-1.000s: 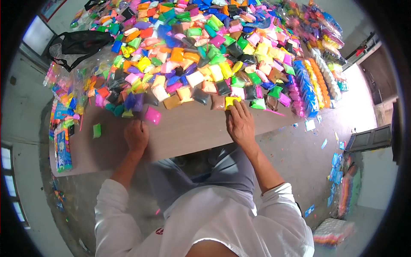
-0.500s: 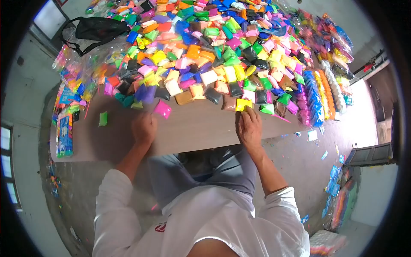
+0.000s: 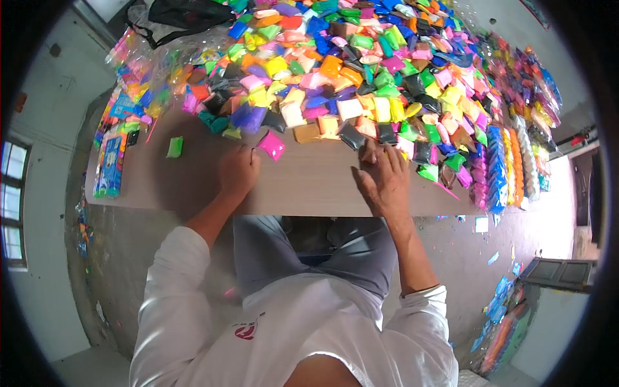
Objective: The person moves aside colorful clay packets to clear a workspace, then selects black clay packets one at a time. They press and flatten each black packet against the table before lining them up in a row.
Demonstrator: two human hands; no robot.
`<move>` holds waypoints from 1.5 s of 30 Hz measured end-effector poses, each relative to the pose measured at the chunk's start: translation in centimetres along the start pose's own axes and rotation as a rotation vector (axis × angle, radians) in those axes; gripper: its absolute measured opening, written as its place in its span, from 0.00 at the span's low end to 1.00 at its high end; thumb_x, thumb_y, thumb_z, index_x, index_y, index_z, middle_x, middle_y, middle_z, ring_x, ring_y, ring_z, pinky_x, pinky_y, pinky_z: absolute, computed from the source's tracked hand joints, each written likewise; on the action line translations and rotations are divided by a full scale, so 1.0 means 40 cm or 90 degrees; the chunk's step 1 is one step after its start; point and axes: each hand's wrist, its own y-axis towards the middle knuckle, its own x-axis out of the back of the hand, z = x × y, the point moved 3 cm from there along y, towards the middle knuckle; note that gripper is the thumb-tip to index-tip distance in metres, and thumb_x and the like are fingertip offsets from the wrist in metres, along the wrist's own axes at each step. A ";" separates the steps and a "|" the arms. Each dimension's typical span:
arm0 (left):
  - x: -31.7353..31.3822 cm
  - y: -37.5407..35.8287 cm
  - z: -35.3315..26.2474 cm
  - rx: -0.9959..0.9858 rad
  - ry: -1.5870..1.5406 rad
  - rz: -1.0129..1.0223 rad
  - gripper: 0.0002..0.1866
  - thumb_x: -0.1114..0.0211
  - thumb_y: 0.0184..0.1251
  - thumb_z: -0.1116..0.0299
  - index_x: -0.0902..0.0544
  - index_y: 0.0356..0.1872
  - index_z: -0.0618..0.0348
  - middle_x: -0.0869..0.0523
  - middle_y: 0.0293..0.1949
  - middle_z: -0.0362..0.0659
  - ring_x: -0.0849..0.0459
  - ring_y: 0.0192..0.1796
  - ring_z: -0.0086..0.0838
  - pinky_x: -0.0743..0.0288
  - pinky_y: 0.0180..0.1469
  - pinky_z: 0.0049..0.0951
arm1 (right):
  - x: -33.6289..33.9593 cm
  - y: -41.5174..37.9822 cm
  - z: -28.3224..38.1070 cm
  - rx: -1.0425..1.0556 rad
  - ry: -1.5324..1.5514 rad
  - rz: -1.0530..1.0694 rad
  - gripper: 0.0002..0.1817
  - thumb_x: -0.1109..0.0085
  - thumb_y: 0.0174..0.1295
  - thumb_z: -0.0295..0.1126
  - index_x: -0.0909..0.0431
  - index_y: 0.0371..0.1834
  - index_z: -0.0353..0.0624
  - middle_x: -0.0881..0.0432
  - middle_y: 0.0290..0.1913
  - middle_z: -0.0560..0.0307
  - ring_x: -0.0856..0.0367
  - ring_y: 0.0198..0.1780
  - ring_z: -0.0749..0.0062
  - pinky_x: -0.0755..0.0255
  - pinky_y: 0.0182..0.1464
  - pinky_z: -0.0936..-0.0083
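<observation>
While the hands (image 3: 389, 185) are apart, 1 pink packet (image 3: 271, 146) neighbours the left (image 3: 238, 170).

The pink packet (image 3: 271, 146) looks glossy plastic, the tabletop (image 3: 309, 187) smooth and matt.

This looks like a packing workshop: loose packets (image 3: 350, 108) lie heaped on a broad table (image 3: 303, 187) towards twelve o'clock, with filled bags (image 3: 532, 97) at two. Scraps (image 3: 495, 302) litter the bare floor (image 3: 451, 271) at four, and a window (image 3: 13, 193) breaks the plain wall (image 3: 48, 238) at nine.
</observation>
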 end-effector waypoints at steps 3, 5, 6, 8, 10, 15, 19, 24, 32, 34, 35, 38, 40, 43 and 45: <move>0.005 0.000 0.001 -0.015 -0.002 0.001 0.08 0.36 0.59 0.65 0.21 0.25 0.57 0.21 0.24 0.47 0.19 0.29 0.44 0.26 0.32 0.46 | -0.056 0.045 0.052 0.068 0.043 0.040 0.28 0.31 0.54 0.40 0.25 0.56 0.37 0.27 0.62 0.40 0.32 0.65 0.44 0.37 0.66 0.54; 0.021 0.009 -0.012 -0.017 -0.029 -0.013 0.10 0.35 0.60 0.64 0.21 0.24 0.57 0.21 0.24 0.47 0.19 0.29 0.44 0.26 0.32 0.46 | -0.095 0.077 0.068 0.111 0.018 0.013 0.24 0.31 0.53 0.38 0.23 0.52 0.39 0.25 0.60 0.44 0.29 0.60 0.47 0.34 0.61 0.54; 0.021 0.012 -0.014 -0.011 -0.026 -0.013 0.10 0.35 0.60 0.64 0.21 0.24 0.57 0.21 0.24 0.47 0.19 0.29 0.44 0.26 0.32 0.46 | -0.102 0.096 0.080 0.117 0.021 0.016 0.24 0.31 0.53 0.38 0.23 0.52 0.39 0.25 0.60 0.44 0.29 0.60 0.47 0.34 0.61 0.54; 0.022 0.011 -0.013 -0.003 -0.057 -0.027 0.12 0.34 0.60 0.63 0.21 0.22 0.58 0.21 0.23 0.47 0.20 0.28 0.45 0.27 0.32 0.46 | -0.118 0.136 0.099 0.063 0.011 0.075 0.26 0.30 0.53 0.39 0.24 0.54 0.38 0.22 0.58 0.46 0.26 0.58 0.47 0.33 0.58 0.55; 0.023 0.008 -0.013 -0.012 -0.067 -0.042 0.12 0.34 0.60 0.63 0.21 0.22 0.59 0.21 0.23 0.48 0.20 0.28 0.46 0.27 0.32 0.46 | -0.150 0.173 0.102 0.076 0.002 0.063 0.24 0.31 0.54 0.38 0.23 0.52 0.38 0.18 0.52 0.47 0.23 0.53 0.48 0.30 0.55 0.57; 0.038 0.016 -0.017 -0.019 -0.103 -0.070 0.12 0.35 0.61 0.66 0.23 0.22 0.61 0.22 0.23 0.50 0.21 0.29 0.47 0.28 0.32 0.46 | -0.207 0.252 0.129 0.138 0.021 -0.045 0.22 0.33 0.56 0.41 0.21 0.48 0.37 0.17 0.40 0.45 0.21 0.44 0.50 0.29 0.46 0.57; 0.038 0.012 -0.014 -0.026 -0.088 -0.076 0.11 0.34 0.59 0.67 0.22 0.22 0.60 0.21 0.23 0.49 0.20 0.30 0.44 0.28 0.33 0.46 | -0.240 0.290 0.214 0.171 0.108 -0.007 0.28 0.31 0.54 0.44 0.22 0.54 0.37 0.19 0.46 0.43 0.23 0.48 0.48 0.30 0.50 0.58; 0.029 0.004 -0.008 -0.011 -0.094 -0.083 0.07 0.35 0.55 0.68 0.21 0.23 0.59 0.20 0.26 0.48 0.19 0.34 0.44 0.28 0.38 0.45 | -0.306 0.320 0.349 0.316 0.116 0.039 0.43 0.28 0.47 0.48 0.32 0.68 0.45 0.24 0.58 0.45 0.26 0.55 0.46 0.32 0.56 0.53; 0.007 -0.005 0.001 0.022 -0.090 -0.061 0.07 0.35 0.54 0.66 0.19 0.27 0.59 0.19 0.30 0.47 0.19 0.40 0.43 0.29 0.46 0.45 | -0.460 0.418 0.352 0.282 0.112 0.086 0.28 0.32 0.51 0.37 0.24 0.58 0.46 0.19 0.47 0.45 0.23 0.50 0.45 0.30 0.55 0.54; 0.007 -0.003 0.000 0.031 -0.082 -0.057 0.08 0.36 0.55 0.65 0.18 0.26 0.59 0.18 0.30 0.47 0.19 0.39 0.42 0.29 0.47 0.45 | -0.446 0.456 0.339 0.260 0.126 0.047 0.23 0.34 0.53 0.33 0.23 0.54 0.42 0.19 0.48 0.42 0.23 0.49 0.43 0.29 0.53 0.55; 0.009 -0.001 -0.001 0.037 -0.075 -0.052 0.08 0.37 0.55 0.64 0.17 0.25 0.58 0.17 0.29 0.46 0.19 0.38 0.41 0.29 0.47 0.45 | -0.443 0.483 0.325 0.240 0.114 0.029 0.23 0.35 0.53 0.33 0.22 0.54 0.42 0.19 0.48 0.42 0.23 0.49 0.43 0.28 0.52 0.55; 0.020 -0.001 -0.002 0.046 -0.109 -0.019 0.07 0.36 0.57 0.66 0.18 0.28 0.59 0.19 0.31 0.46 0.19 0.41 0.42 0.29 0.48 0.45 | -0.404 0.553 0.283 0.213 0.014 -0.066 0.21 0.34 0.54 0.33 0.21 0.51 0.39 0.18 0.48 0.42 0.21 0.48 0.44 0.26 0.50 0.54; 0.023 -0.004 -0.002 0.058 -0.121 -0.021 0.07 0.36 0.57 0.66 0.18 0.28 0.59 0.19 0.31 0.45 0.19 0.41 0.42 0.29 0.48 0.45 | -0.394 0.589 0.247 0.174 0.003 -0.007 0.25 0.32 0.52 0.39 0.22 0.54 0.44 0.22 0.54 0.43 0.24 0.54 0.45 0.31 0.55 0.50; 0.025 0.001 0.005 0.069 -0.172 -0.036 0.06 0.36 0.58 0.67 0.19 0.28 0.58 0.19 0.31 0.45 0.19 0.41 0.42 0.29 0.48 0.45 | -0.345 0.558 0.275 0.219 -0.004 -0.055 0.29 0.30 0.51 0.42 0.23 0.57 0.46 0.25 0.59 0.42 0.27 0.59 0.43 0.34 0.59 0.49; 0.031 -0.006 0.011 0.078 -0.210 -0.048 0.06 0.36 0.59 0.67 0.19 0.28 0.58 0.19 0.30 0.45 0.19 0.42 0.42 0.29 0.48 0.45 | -0.329 0.516 0.310 0.293 0.003 0.027 0.33 0.29 0.50 0.46 0.25 0.60 0.47 0.29 0.65 0.43 0.31 0.64 0.43 0.36 0.62 0.50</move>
